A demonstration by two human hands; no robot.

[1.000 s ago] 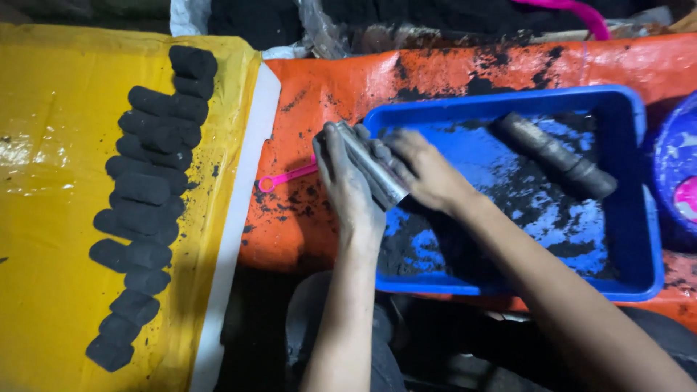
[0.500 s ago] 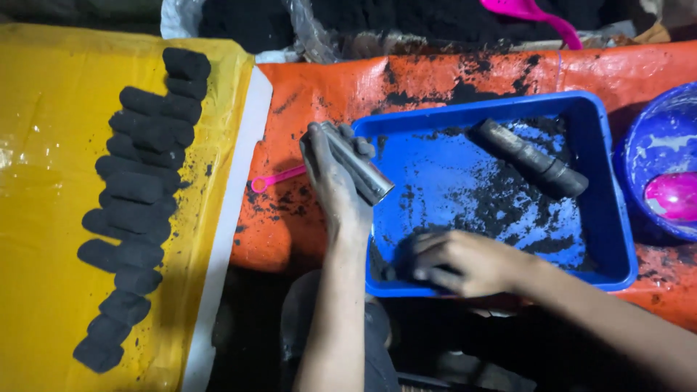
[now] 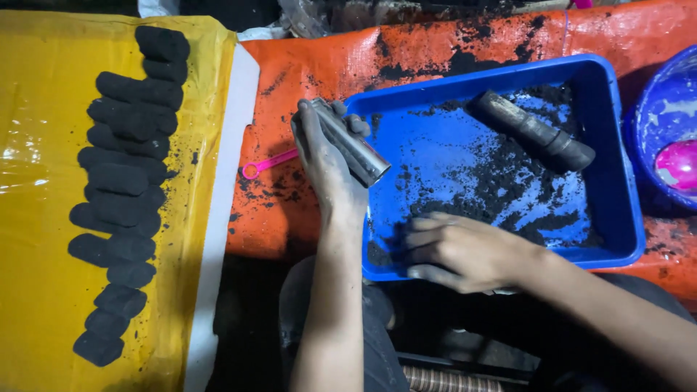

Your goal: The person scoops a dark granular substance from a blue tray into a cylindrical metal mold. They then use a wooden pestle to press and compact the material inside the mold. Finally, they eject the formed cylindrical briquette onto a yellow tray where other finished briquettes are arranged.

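- Head view, hands: left hand [image 3: 324,161] is wrapped around a short metal tube [image 3: 351,142], held tilted over the near-left corner of the blue tray [image 3: 617,181], its open end pointing down toward the tray floor. Right hand [image 3: 454,250] lies curled, fingers drawn together, in the black powder [image 3: 508,181] at the tray's near edge; whether it has a pinch gathered I cannot tell.
- Head view, surroundings: a dark rod-like plunger [image 3: 536,132] lies loose at the far side of the tray. Finished black briquettes [image 3: 120,174] sit in a row on the yellow sheet [image 3: 36,218], well apart from the tray. A pink spoon [image 3: 267,164] rests on the orange tarp [image 3: 435,51] just beside the left hand.
- Step, as I judge it: scooping powder to fill the tube. Feeding the tube's mouth calls for a steady tilt and a full handful.
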